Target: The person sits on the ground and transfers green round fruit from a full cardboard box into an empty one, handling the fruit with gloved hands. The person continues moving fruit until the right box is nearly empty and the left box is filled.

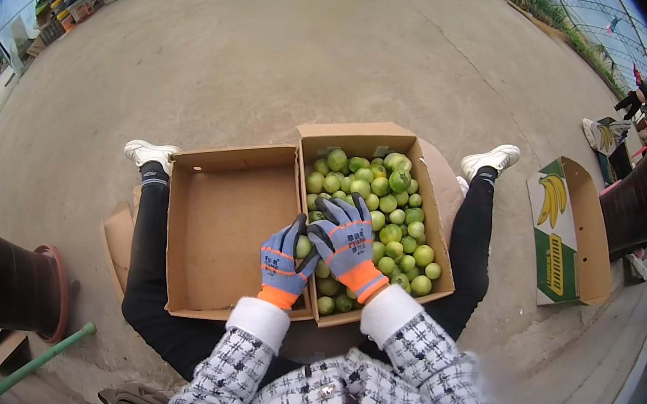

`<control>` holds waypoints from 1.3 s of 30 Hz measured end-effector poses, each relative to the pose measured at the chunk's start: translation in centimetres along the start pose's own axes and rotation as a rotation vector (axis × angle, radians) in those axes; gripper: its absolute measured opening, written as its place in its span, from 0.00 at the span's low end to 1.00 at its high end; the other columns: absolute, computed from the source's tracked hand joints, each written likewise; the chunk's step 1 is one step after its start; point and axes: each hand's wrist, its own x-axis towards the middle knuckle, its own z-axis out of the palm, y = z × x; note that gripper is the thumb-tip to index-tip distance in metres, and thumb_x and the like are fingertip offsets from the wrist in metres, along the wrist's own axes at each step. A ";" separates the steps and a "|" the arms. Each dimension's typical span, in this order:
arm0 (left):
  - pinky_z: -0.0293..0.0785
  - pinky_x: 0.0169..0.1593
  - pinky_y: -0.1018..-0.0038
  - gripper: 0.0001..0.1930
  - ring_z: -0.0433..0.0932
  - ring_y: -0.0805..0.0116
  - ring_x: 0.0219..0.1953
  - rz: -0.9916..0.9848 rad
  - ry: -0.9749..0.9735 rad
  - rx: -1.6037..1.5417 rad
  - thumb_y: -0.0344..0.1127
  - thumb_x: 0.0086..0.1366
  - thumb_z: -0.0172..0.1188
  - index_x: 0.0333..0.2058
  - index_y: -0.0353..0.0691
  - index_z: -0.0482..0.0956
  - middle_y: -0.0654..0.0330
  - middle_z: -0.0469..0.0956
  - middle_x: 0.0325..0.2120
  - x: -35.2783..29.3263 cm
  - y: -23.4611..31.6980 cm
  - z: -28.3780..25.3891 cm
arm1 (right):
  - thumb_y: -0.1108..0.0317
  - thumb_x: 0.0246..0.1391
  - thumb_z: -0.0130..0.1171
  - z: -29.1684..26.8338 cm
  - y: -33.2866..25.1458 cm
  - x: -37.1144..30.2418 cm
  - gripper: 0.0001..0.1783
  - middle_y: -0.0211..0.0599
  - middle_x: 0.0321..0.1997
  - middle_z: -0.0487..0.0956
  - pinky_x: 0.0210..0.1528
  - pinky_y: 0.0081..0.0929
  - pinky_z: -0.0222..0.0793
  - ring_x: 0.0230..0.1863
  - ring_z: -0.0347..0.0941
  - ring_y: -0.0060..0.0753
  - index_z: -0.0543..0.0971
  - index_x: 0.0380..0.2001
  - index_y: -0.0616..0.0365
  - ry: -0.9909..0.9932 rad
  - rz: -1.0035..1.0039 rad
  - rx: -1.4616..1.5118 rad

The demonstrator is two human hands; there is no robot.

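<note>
Between my legs stand two open cardboard boxes side by side. The right box (442,264) holds many round green tomatoes (388,232), a few of them yellowish. No fruit shows in the left box (226,216). My left hand (282,259), in a grey-blue glove with orange cuff and dark fingertips, is closed round one green tomato (303,247) above the walls where the boxes meet. My right hand (347,240), gloved alike, lies over the left part of the tomatoes with its fingers stretched and apart. Its thumb side is close to the held tomato; whether it touches is unclear.
An upright green and white carton with a banana picture (554,227) stands to the right. At the left are a large dark pot on a reddish saucer (55,293), a green pole (36,365) and flattened cardboard (121,243). Concrete floor (237,57) stretches ahead.
</note>
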 end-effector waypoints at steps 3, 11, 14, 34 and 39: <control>0.71 0.52 0.61 0.34 0.76 0.53 0.43 -0.197 0.106 -0.115 0.37 0.56 0.68 0.62 0.43 0.67 0.51 0.78 0.42 -0.4 -1.2 1.1 | 0.58 0.51 0.62 -0.4 0.8 0.4 0.39 0.37 0.67 0.67 0.72 0.52 0.41 0.65 0.61 0.43 0.64 0.67 0.42 0.042 0.230 -0.034; 0.58 0.64 0.55 0.43 0.64 0.46 0.61 -0.143 0.142 0.156 0.47 0.52 0.70 0.64 0.40 0.62 0.49 0.67 0.59 -0.6 -2.2 2.2 | 0.55 0.50 0.62 0.7 4.3 -0.6 0.27 0.33 0.56 0.75 0.72 0.55 0.39 0.60 0.66 0.40 0.75 0.55 0.44 -0.220 0.185 -0.213; 0.57 0.65 0.55 0.44 0.62 0.45 0.62 -0.032 0.155 0.100 0.48 0.52 0.70 0.64 0.37 0.62 0.49 0.65 0.62 -0.4 -2.0 1.5 | 0.62 0.56 0.59 0.6 3.9 -0.8 0.21 0.34 0.45 0.80 0.69 0.48 0.49 0.50 0.71 0.40 0.77 0.53 0.50 0.071 0.373 0.052; 0.55 0.65 0.52 0.45 0.61 0.45 0.63 -0.219 0.143 0.293 0.51 0.53 0.67 0.67 0.42 0.59 0.49 0.64 0.62 -0.7 -4.7 1.7 | 0.41 0.47 0.63 -2.1 1.0 -3.3 0.30 0.37 0.45 0.77 0.70 0.50 0.44 0.51 0.70 0.44 0.79 0.47 0.51 -0.449 0.263 -0.381; 0.56 0.65 0.53 0.45 0.61 0.44 0.63 -0.033 0.146 0.147 0.48 0.51 0.69 0.64 0.37 0.61 0.48 0.64 0.62 -0.5 -2.8 1.1 | 0.42 0.48 0.62 -1.3 0.3 -1.9 0.28 0.40 0.45 0.77 0.69 0.47 0.46 0.52 0.70 0.44 0.79 0.44 0.53 -0.585 0.312 -0.492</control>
